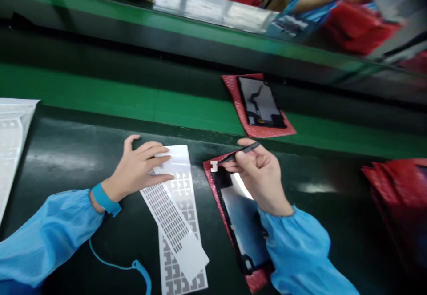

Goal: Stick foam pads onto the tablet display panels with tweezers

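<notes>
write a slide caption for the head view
Right hand holds tweezers at a white label by a phone screen; left hand rests on a label sheet.

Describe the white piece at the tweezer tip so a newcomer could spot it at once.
On the dark bench, find the red bag under a black-framed panel. Above it, the right hand pinches black tweezers. At their tip sits a small white label, set apart from the label sheets under the left hand.

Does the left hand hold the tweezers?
No; the tweezers are pinched in the right hand, while the left hand lies open on the label sheet.
</notes>
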